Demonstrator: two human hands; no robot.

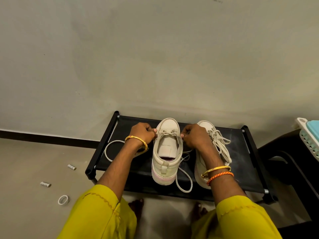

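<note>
- Head view: lacing of a cream shoe [166, 152] under way; stands upright midway along the shoe rack [241, 152], toe toward the back edge, heel toward the front edge.
- Threaded only through the lowest eyelets by the toe, judging by the single crossing of lace [166, 132] there; nothing laced over the tongue nearer the heel.
- Pinched on that lace at either side of the shoe: left hand [143, 132] with fingers curled at the left eyelet row, right hand [194, 135] likewise at the right row; held apart, with the shoe between them.
- Plenty of slack to work through: one loose length [105, 151] looping out past the rack's left edge, a second length [191, 182] curling beside the heel toward the front edge.
- Probably an early stage: most rows yet to cross, pull snug and tie.
- Just right of it, partly behind the right forearm, a second shoe [205, 125], seemingly laced all the way up, with its own laces [221, 144] lying loose over its side.
- Off the rack, on the floor [34, 161] to the left: a small metal cylinder [71, 167], a second cylinder [45, 184] and a tape ring [63, 200]; at the far right of the view, a pale basket [309, 140].
</note>
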